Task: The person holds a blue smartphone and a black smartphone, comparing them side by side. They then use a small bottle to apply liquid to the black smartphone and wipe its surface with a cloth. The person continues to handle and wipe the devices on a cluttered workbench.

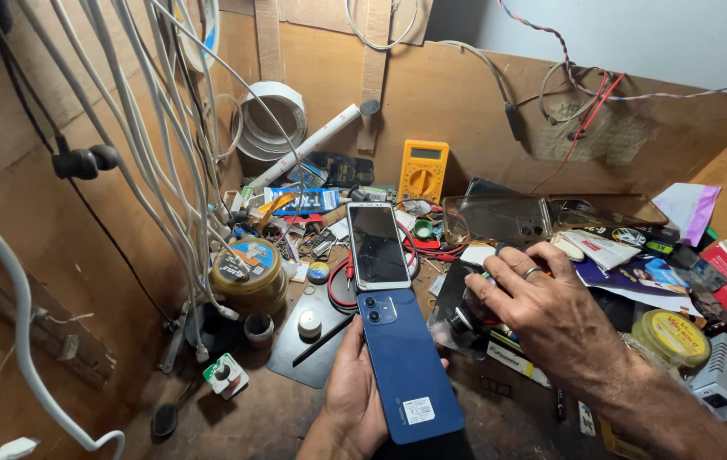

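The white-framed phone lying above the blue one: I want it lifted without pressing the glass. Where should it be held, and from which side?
Probably by its two long edges, coming from above. The white-framed phone lies flat, screen up, so fingers can pinch the narrow sides. Its near end sits against the blue phone held in the left hand, so the middle or far half looks freer.

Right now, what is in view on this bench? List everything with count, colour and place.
Blue slab phone, back up: one, blue, bench front, in the left hand.
White-framed phone with dark screen: one, white and black, bench centre.
Yellow multimeter: one, yellow, leaning on the back board.
Round brown tin: one, brown, left of centre.
Roll of white tape: one, white, back left wall.
White cables: several, white, hanging at left.
Clear phone case: one, transparent, right of centre.
Yellow-lidded round tub: one, yellow, right.
Left hand: grip around the blue phone.
Right hand: resting on the clutter at right.
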